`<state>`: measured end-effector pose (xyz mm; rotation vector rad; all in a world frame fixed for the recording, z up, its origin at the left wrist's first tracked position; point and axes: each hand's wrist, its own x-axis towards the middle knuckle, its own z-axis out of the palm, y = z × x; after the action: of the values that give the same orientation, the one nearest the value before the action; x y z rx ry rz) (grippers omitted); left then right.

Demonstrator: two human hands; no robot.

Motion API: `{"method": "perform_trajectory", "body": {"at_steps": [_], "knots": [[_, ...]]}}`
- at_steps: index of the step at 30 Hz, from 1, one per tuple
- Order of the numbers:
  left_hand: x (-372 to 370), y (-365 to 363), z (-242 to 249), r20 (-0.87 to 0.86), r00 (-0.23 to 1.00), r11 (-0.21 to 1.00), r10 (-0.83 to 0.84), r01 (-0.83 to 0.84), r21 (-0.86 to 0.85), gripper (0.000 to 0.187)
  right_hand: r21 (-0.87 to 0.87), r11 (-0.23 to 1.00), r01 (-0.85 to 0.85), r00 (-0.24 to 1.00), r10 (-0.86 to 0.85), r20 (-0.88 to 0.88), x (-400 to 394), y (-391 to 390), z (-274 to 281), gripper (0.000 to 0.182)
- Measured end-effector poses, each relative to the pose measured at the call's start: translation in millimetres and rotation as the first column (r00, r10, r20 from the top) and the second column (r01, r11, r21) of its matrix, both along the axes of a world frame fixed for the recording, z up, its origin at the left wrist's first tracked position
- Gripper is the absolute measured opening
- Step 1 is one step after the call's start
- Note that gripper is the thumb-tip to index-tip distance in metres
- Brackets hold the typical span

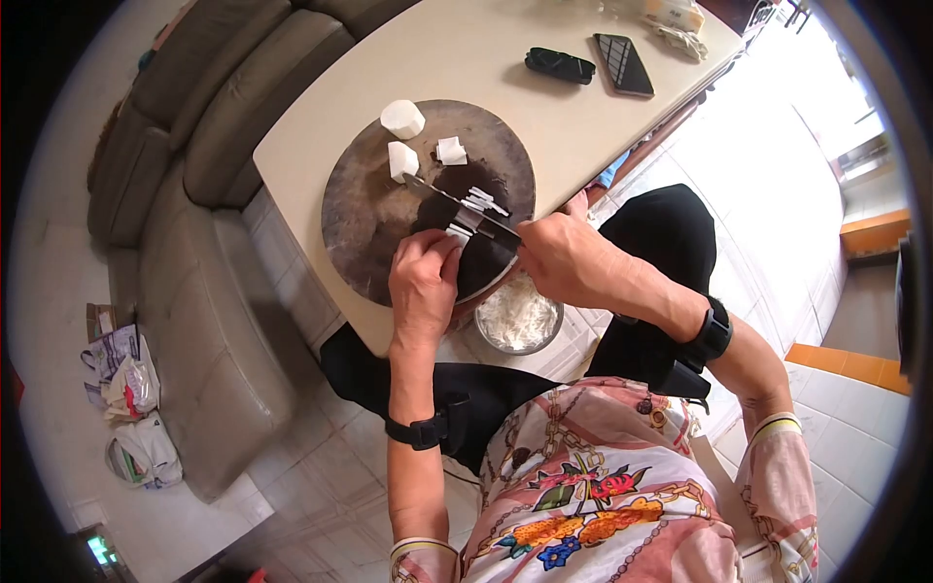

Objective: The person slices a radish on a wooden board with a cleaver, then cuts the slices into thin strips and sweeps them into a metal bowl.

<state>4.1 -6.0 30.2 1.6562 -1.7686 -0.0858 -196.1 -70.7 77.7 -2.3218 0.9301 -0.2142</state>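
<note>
A round wooden chopping board point(355, 228) lies at the table's edge, with a dark wet patch on it. My right hand point(569, 257) is closed around the handle of a kitchen knife point(434, 190), whose blade slants across the board. Beside the blade, the fingertips of my left hand point(424, 282) press down on white radish slices point(459, 233). Cut radish strips point(489, 201) lie on the blade's far side. Farther back on the board are a thick radish chunk point(402, 119), a smaller chunk point(402, 161) and a few stacked thin slices point(451, 151).
Below the board's near edge stands a bowl point(523, 351) full of white shreds. A dark case point(560, 65) and a phone point(624, 65) lie on the cream table point(457, 44). A grey sofa point(209, 321) runs along the left, with bags point(144, 452) beyond it.
</note>
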Motion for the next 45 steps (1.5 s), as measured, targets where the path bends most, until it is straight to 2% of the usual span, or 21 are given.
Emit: {"method": "perform_trajectory", "body": {"at_steps": [5,10,13,20,22,32,35,37,40,42,44,45], "knots": [[0.5,1.7,-0.5,0.065,0.998,1.0,-0.024,0.024,0.0,0.015,-0.084,0.994,-0.075,0.995,0.068,-0.078,3.0,6.3,4.6,0.012],[0.6,-0.7,3.5,0.113,0.992,0.999,-0.048,0.045,0.029,0.021,-0.095,0.994,-0.048,0.999,0.049,0.014,1.8,5.3,-3.7,0.011],[2.2,-2.0,2.9,0.108,0.992,0.998,-0.063,0.059,0.037,0.021,-0.081,0.995,-0.051,0.998,0.048,-0.039,3.3,5.1,-0.4,0.011],[0.3,-3.1,7.5,0.098,0.993,0.996,-0.068,0.062,0.062,0.021,-0.096,0.993,-0.072,0.997,0.071,-0.012,2.6,4.5,2.3,0.011],[0.4,-2.8,6.3,0.105,0.993,0.997,-0.06,0.055,0.046,0.02,-0.133,0.989,-0.067,0.994,0.077,0.071,0.8,5.2,-3.4,0.011],[-1.6,-1.9,7.4,0.069,0.996,0.998,-0.052,0.049,0.045,0.021,-0.127,0.988,-0.084,0.993,0.095,0.077,-2.2,3.1,-1.2,0.011],[-0.9,-1.9,7.2,0.074,0.996,0.998,-0.049,0.045,0.047,0.021,-0.097,0.99,-0.104,0.992,0.11,0.06,0.4,-3.3,5.5,0.009],[-1.4,-2.1,7.4,0.074,0.996,0.998,-0.045,0.041,0.051,0.021,-0.032,0.99,-0.14,0.99,0.139,-0.02,4.7,-9.4,12.6,0.008],[-2.1,-1.8,8.0,0.086,0.995,0.998,-0.045,0.04,0.054,0.021,-0.052,0.988,-0.144,0.989,0.145,0.006,12.9,-15.3,4.1,0.008],[-1.9,-2.2,6.3,0.087,0.995,0.998,-0.045,0.042,0.044,0.021,-0.053,0.992,-0.115,0.991,0.118,0.059,22.0,-12.5,0.2,0.008],[-0.5,0.1,3.5,0.092,0.995,0.998,-0.042,0.038,0.04,0.021,-0.08,0.997,0.004,1.0,-0.002,0.031,29.7,-7.8,-1.9,0.009],[-0.6,0.6,2.0,0.083,0.996,0.999,-0.043,0.041,0.023,0.02,-0.051,0.999,0.008,1.0,-0.008,0.009,30.4,-6.8,-1.1,0.009]]}}
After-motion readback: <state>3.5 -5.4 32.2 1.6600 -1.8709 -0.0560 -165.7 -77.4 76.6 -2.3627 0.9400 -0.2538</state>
